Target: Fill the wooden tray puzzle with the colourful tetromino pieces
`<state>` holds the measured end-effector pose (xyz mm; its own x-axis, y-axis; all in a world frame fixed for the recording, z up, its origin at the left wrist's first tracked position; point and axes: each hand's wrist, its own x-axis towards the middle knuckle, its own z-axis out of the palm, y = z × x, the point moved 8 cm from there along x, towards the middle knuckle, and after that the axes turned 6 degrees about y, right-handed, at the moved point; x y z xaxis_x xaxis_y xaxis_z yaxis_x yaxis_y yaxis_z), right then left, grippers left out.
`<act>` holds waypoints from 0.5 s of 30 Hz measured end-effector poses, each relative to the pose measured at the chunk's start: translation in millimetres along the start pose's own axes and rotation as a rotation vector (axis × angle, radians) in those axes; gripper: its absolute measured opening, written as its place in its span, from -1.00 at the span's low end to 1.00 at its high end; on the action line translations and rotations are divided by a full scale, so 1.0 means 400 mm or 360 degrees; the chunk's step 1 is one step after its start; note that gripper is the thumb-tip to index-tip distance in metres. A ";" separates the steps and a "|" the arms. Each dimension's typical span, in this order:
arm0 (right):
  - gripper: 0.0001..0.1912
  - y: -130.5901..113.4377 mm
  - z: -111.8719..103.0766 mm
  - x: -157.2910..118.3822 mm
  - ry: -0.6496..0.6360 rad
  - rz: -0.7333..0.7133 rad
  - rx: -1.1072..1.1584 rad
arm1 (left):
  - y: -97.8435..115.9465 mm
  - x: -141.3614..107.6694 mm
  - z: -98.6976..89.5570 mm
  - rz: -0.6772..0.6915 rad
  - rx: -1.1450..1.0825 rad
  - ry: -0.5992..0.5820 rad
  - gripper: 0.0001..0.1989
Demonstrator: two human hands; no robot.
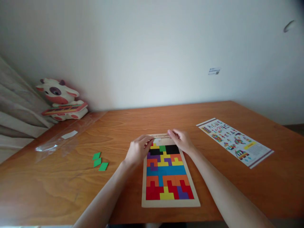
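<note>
A wide wooden tabletop (178, 120) is seen here, and by its near edge a puzzle tray (171, 204) is laid flat, its pale rim framing a mosaic of coloured pieces. Most of that tray is covered! Its near end and middle are packed with red, yellow, purple, orange and blue, and no open gap is seen there. To the tray's right, well apart, a printed sheet (234, 141) is spread out, covered with small coloured figures.

And now the hands: both are brought to the tray's far end. The left hand (139, 148) is placed at its far left corner, fingers bunched together; the right hand (182, 141) is set at its far right corner, fingertips by the far rim. Whether anything is pinched by either cannot be told.

Just short of those fingertips, black pieces (172, 149) are fitted in the tray. Beyond them a pale strip is left uncovered, partly hidden by the fingers; that, it is judged, is the part not yet filled. To the tray's left, three green tiles (103, 166) are left loose; whether they are meant for that strip cannot be told.
</note>
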<state>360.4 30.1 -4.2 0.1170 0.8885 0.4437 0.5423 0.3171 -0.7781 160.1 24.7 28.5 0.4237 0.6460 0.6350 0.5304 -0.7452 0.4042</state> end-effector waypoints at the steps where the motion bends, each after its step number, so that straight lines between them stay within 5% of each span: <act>1: -0.56 -0.008 0.010 -0.008 -0.0069 -0.0023 0.0010 | 0.023 0.011 0.016 0.0064 -0.0061 0.0050 -0.80; 6: -0.65 -0.026 0.033 -0.030 -0.0180 0.0041 0.0211 | 0.062 0.010 0.068 0.0181 -0.0235 0.0152 -0.80; 15: -0.63 -0.014 0.069 -0.027 -0.0275 0.0302 0.0621 | 0.053 -0.007 0.046 0.0171 -0.0298 0.0178 -0.84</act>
<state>333.2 27.9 -17.1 0.0258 0.9746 0.2223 0.1674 0.2150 -0.9622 183.7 10.0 23.1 0.3808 0.5469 0.7456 0.3367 -0.8330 0.4390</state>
